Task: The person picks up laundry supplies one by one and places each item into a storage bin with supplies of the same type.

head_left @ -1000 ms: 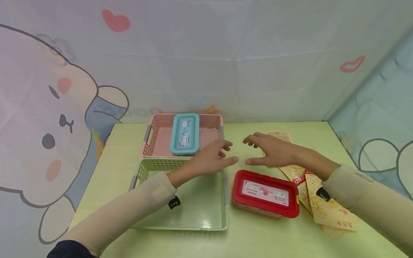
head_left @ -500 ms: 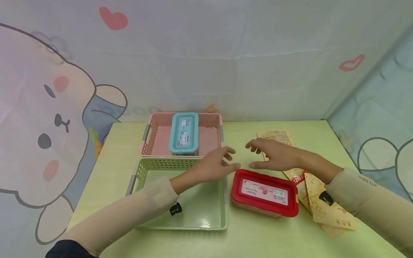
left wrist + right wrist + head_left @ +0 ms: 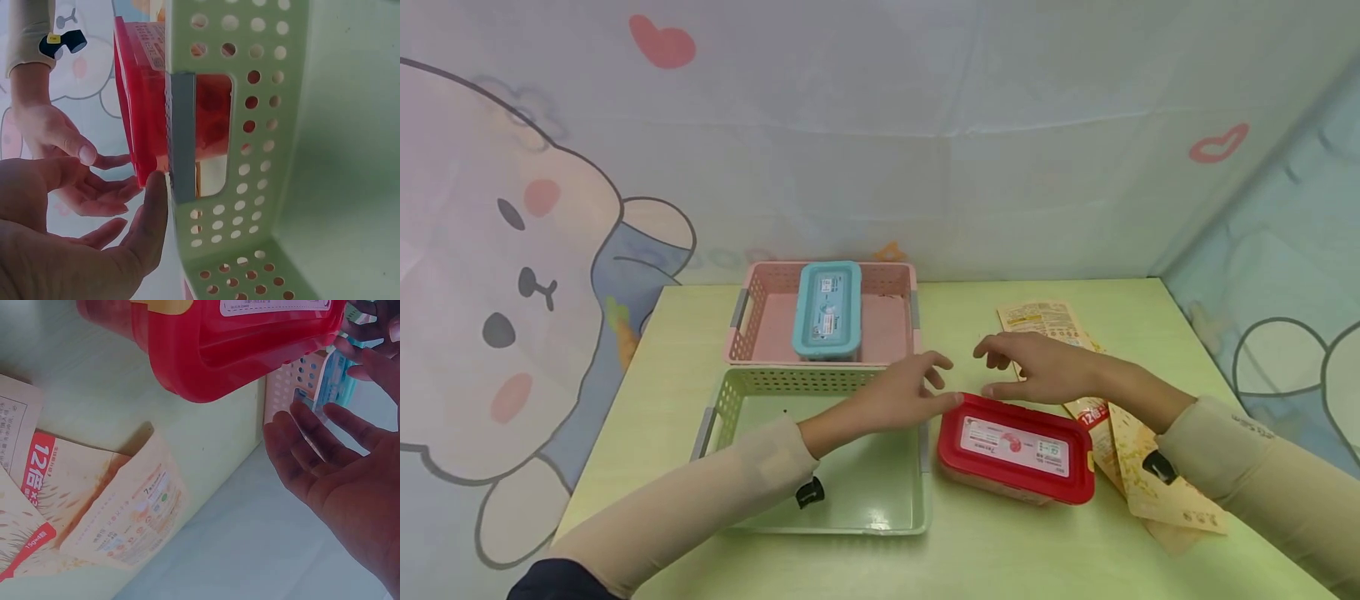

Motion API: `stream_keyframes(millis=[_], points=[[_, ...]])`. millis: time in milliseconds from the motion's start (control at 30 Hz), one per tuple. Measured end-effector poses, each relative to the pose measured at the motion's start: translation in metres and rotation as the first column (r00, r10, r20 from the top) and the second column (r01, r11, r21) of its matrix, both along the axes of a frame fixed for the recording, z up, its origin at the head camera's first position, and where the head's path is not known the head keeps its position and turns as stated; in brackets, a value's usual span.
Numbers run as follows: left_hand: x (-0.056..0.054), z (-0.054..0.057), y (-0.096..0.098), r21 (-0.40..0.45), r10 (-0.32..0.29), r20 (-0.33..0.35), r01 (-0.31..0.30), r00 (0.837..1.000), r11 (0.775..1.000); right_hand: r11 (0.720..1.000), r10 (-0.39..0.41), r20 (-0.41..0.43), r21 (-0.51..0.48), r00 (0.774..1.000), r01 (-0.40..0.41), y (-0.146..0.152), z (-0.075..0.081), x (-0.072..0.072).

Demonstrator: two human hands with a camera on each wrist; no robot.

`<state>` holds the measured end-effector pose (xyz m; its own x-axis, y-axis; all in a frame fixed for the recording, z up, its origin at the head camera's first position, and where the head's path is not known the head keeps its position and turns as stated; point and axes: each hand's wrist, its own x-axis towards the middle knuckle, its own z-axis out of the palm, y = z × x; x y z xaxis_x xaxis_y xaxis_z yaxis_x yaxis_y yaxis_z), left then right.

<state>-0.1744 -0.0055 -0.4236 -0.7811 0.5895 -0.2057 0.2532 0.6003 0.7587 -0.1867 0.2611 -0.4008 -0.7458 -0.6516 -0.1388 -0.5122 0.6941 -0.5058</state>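
A box with a red lid lies on the table, right of the green basket. My left hand hovers over the basket's right side with relaxed fingers. Its thumb tip overlaps the lid's far left corner in the head view; whether it touches, I cannot tell. Just beyond the lid, my right hand holds nothing, its fingers loosely bent. In the right wrist view this right hand is apart from the red lid. The left wrist view has the left hand close to the lid's end.
Behind the green basket stands a pink basket holding a blue-lidded box. Several flat beige food packets overlap on the table at the right, partly under my right forearm. A printed cloth backdrop rises behind the table.
Both hands have come slightly down and nearer to the red-lidded box, the left one also a little rightward. The boxes, baskets and packets have stayed in place.
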Motion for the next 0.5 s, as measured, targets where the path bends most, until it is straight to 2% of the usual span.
stream_keyframes(millis=[200, 333, 500], points=[[0.003, 0.000, 0.005, -0.006, -0.019, 0.025, 0.019, 1.000, 1.000, 1.000, -0.008, 0.038, 0.003, 0.999, 0.008, 0.003, -0.003, 0.003], [0.006, -0.001, 0.007, -0.037, -0.039, -0.007, 0.039, 0.999, 0.999, 1.000, -0.001, 0.061, -0.004, 0.998, 0.001, 0.005, -0.007, 0.006], [0.009, -0.002, 0.011, -0.102, -0.097, -0.075, 0.089, 0.992, 0.991, 1.000, 0.023, 0.100, -0.009, 0.995, -0.023, 0.009, -0.011, 0.009]])
